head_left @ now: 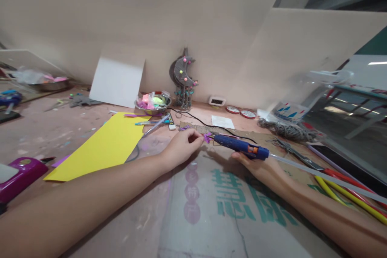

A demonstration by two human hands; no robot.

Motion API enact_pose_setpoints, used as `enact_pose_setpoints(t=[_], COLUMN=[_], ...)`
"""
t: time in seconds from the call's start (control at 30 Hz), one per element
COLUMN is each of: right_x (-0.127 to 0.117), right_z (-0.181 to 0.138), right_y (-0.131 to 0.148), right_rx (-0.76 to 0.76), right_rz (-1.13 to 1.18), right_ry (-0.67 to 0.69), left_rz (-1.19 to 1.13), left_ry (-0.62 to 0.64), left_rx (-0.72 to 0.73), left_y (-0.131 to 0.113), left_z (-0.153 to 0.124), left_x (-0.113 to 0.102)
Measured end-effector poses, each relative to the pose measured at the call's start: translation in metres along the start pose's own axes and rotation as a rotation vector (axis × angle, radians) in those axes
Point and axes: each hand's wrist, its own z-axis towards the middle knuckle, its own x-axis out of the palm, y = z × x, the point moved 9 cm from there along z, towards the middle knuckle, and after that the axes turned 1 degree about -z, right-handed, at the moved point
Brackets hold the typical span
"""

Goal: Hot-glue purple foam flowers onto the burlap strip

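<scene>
My right hand (256, 166) grips a blue hot glue gun (240, 145) with an orange trigger, a clear glue stick (320, 173) trailing out of its back. The nozzle points left at a small purple paper piece (207, 137). My left hand (181, 147) pinches that purple piece between thumb and fingers, right at the nozzle tip. Both hands hover just above a sheet of cardboard with green print (236, 201).
A yellow paper sheet (105, 147) lies at left, a purple object (18, 173) at the near left edge. A metal bowl of coloured bits (152, 102), pens (152, 122), a moon-shaped hanging ornament (183, 76) and grey cord (284, 129) sit behind. Scissors (298, 155) and yellow and red sticks (347, 193) lie right.
</scene>
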Motion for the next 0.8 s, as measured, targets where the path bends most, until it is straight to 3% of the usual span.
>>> enact_pose_setpoints(t=[0.27,0.5,0.67,0.8], right_x=[-0.001,-0.002,-0.028,-0.054], right_z=[0.0,-0.006,-0.007,0.017], right_y=[0.002,0.019,0.033,0.017], right_rx=[-0.009,-0.144,-0.185,-0.11], right_rz=[0.007,0.032,0.113,0.102], right_ry=[-0.016,0.063,-0.001,-0.095], left_rz=[-0.021,-0.04,-0.082,-0.075], left_ry=[-0.006,-0.028,-0.017,-0.022], left_rx=[-0.021,-0.05,-0.05,-0.066], left_y=[0.001,0.0,-0.002,-0.001], left_z=[0.0,0.0,-0.001,-0.001], left_x=[-0.001,-0.004,-0.003,-0.003])
